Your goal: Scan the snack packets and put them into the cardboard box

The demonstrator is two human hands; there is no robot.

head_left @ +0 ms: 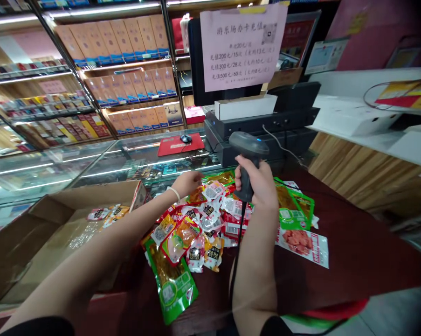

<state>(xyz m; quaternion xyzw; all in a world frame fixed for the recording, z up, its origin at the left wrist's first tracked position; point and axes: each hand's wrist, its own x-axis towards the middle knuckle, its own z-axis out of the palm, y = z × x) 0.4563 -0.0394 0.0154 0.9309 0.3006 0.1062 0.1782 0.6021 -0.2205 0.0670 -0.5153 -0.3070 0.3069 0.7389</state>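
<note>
A dark-grey plastic barcode scanner [248,143] is gripped by the right hand [262,184] above flat, multicoloured plastic packets [210,210] heaped on a dark-red table [353,247]. The left hand [187,184] is curled over these; pinching cannot be confirmed. Scanning seems underway; a packet should next be presented.

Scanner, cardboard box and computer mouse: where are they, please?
Scanner [249,144], head view: on its rounded top.
Cardboard box [91,199], head view: on its back wall.
Computer mouse [186,139], head view: on its top.
</note>
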